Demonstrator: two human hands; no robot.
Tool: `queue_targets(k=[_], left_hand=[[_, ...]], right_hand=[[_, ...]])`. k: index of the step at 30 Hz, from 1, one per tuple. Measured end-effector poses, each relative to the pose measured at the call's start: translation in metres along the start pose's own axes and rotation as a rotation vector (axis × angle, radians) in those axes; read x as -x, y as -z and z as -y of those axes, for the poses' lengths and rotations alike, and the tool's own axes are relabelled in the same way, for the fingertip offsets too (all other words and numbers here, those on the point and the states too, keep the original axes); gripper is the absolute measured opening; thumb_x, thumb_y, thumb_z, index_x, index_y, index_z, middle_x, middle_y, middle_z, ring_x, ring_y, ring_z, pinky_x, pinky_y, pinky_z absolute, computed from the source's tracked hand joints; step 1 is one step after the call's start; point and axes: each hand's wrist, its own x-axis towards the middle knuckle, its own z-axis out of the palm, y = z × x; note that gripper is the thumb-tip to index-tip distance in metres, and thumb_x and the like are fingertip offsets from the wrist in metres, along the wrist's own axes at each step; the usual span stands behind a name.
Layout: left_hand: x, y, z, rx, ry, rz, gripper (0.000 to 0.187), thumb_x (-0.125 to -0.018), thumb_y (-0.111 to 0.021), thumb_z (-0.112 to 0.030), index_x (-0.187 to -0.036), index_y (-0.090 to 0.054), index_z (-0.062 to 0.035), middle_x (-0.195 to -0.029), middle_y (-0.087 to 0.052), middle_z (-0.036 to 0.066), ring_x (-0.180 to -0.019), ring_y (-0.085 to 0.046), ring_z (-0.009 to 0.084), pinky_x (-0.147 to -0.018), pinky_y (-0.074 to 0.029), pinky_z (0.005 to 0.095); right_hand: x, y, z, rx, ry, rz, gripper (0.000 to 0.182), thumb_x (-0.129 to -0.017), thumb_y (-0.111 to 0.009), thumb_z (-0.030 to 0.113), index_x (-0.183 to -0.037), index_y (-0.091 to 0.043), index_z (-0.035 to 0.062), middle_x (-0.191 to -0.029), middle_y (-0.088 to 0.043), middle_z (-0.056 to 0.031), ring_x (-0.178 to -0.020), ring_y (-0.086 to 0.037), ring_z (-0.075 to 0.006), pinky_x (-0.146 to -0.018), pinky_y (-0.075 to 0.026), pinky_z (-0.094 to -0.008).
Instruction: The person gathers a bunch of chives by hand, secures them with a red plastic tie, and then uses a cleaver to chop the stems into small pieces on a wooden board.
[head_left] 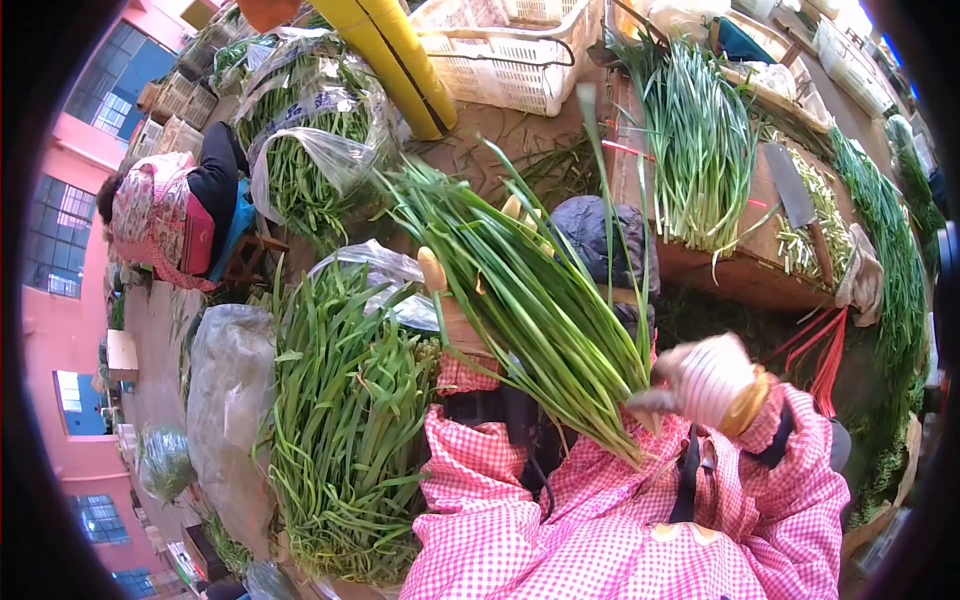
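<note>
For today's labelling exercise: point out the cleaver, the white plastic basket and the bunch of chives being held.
cleaver (793, 190), head view, on the blade.
white plastic basket (520, 75), head view, front wall.
bunch of chives (530, 300), head view, mid-leaves.

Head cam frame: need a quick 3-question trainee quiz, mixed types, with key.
1. True or false: the right hand, in a white glove, is at the cut ends of the chive bunch.
2. Which lies on the wooden board? A) cleaver B) scissors C) peeler
3. Fill in: the left hand supports the bunch from ____ it.

Key: 1 true. 2 A, the cleaver lies beside trimmed greens. 3 behind; only the glove's fingertips show past the leaves.
</note>
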Motion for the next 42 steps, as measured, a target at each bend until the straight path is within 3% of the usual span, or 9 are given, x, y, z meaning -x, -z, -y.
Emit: queue_targets(k=[4,10,14,20,32,33,36,37,42], left_hand=[[0.000,-0.001,0.000,-0.024,0.028,-0.004,0.098,-0.078,-0.048,-0.069,-0.139,-0.022,0.0027,-0.131,-0.044,0.020,-0.111,-0.052,0.0328,-0.087,-0.050,0.0457],[0.000,-0.023,0.001,-0.082,-0.059,-0.128,0.085,-0.081,-0.046,-0.067,-0.132,-0.037,0.0010,-0.129,-0.047,0.018,-0.110,-0.051,0.0300,-0.097,-0.041,0.0457],[0.003,-0.026,-0.005,-0.119,-0.094,-0.137,0.084,-0.082,-0.045,-0.065,-0.128,-0.041,0.0047,-0.129,-0.047,0.018,-0.115,-0.048,0.0283,-0.102,-0.035,0.0438],[0.007,-0.022,-0.005,-0.157,-0.119,-0.219,0.084,-0.084,-0.043,-0.065,-0.123,-0.044,0.0098,-0.099,-0.064,0.016,-0.081,-0.064,0.0218,-0.068,-0.055,0.0295],[0.005,0.001,-0.010,-0.042,-0.140,-0.107,0.090,-0.081,-0.044,-0.068,-0.131,-0.034,0.0052,-0.121,-0.053,0.016,-0.106,-0.054,0.0272,-0.092,-0.044,0.0407],[0.006,0.001,-0.013,0.004,-0.132,-0.051,0.087,-0.081,-0.043,-0.068,-0.130,-0.038,0.0038,-0.120,-0.053,0.016,-0.105,-0.055,0.0272,-0.091,-0.046,0.0406],[0.005,-0.021,-0.010,0.008,-0.089,0.010,0.082,-0.082,-0.040,-0.069,-0.124,-0.045,0.0008,-0.116,-0.057,0.017,-0.103,-0.057,0.0275,-0.087,-0.049,0.0406],[0.007,-0.027,-0.008,-0.024,-0.094,-0.120,0.083,-0.082,-0.040,-0.069,-0.124,-0.045,0.0012,-0.116,-0.056,0.017,-0.103,-0.057,0.0276,-0.088,-0.049,0.0408],[0.006,-0.022,-0.010,-0.171,-0.098,-0.138,0.093,-0.082,-0.038,-0.070,-0.133,-0.033,0.0064,-0.130,-0.045,0.021,-0.115,-0.049,0.0299,-0.100,-0.039,0.0426]], right_hand=[[-0.004,0.030,0.007,-0.056,0.266,-0.800,0.030,-0.079,-0.059,0.041,-0.086,-0.064,0.0118,-0.069,-0.063,-0.0076,-0.068,-0.064,-0.0243,-0.060,-0.050,-0.0375],[-0.095,0.055,0.076,0.047,0.386,-1.009,0.024,-0.076,-0.060,0.024,-0.099,-0.059,0.0165,-0.106,-0.058,-0.0050,-0.072,-0.061,-0.0279,-0.065,-0.050,-0.0401],[-0.099,0.076,0.084,0.191,0.372,-0.815,0.016,-0.074,-0.058,0.024,-0.083,-0.064,0.0121,-0.092,-0.063,-0.0054,-0.082,-0.062,-0.0253,-0.067,-0.050,-0.0388],[-0.082,0.072,0.060,-0.758,0.685,-0.984,0.016,-0.072,-0.065,0.022,-0.081,-0.066,0.0092,-0.081,-0.061,-0.0096,-0.079,-0.060,-0.0278,-0.069,-0.048,-0.0366],[-0.095,0.086,0.088,0.117,0.388,-0.753,0.016,-0.066,-0.064,0.017,-0.079,-0.063,0.0077,-0.080,-0.060,-0.0086,-0.076,-0.059,-0.0285,-0.065,-0.047,-0.0395],[-0.095,0.086,0.077,-0.372,0.817,-1.128,0.017,-0.066,-0.065,0.016,-0.081,-0.066,0.0071,-0.080,-0.061,-0.0078,-0.075,-0.059,-0.0264,-0.068,-0.047,-0.0370],[-0.086,0.087,0.065,-0.926,0.753,-0.878,0.013,-0.071,-0.068,0.012,-0.083,-0.067,0.0061,-0.076,-0.061,-0.0083,-0.077,-0.059,-0.0253,-0.072,-0.048,-0.0345],[-0.085,0.090,0.059,-0.374,0.904,-1.091,0.012,-0.073,-0.067,0.013,-0.082,-0.066,0.0064,-0.077,-0.061,-0.0077,-0.077,-0.059,-0.0261,-0.071,-0.047,-0.0350],[-0.071,0.081,0.067,-0.039,0.588,-0.801,0.019,-0.070,-0.068,0.022,-0.084,-0.064,0.0094,-0.077,-0.060,-0.0079,-0.076,-0.060,-0.0286,-0.069,-0.046,-0.0389]])
